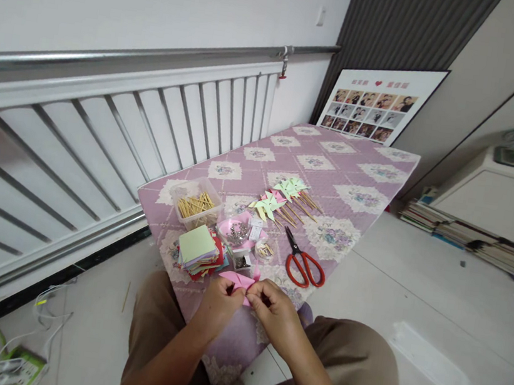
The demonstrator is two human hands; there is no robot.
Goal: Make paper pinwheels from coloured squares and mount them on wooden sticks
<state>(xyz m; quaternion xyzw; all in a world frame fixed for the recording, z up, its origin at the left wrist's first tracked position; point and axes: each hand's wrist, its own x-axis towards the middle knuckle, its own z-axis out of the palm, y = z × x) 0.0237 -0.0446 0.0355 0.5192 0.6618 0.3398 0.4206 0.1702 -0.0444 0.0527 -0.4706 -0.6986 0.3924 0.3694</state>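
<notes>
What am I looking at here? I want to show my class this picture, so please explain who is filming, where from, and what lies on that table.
There is no machine: a seated person wears a camera on the head, looking down at their own two bare hands. The left hand and right hand together pinch a pink paper at the near edge of a table with a purple flowered cover. On it lie red-handled scissors, a stack of coloured paper squares, a clear box of wooden sticks, a pink dish of small metal bits and finished paper pinwheels on sticks.
</notes>
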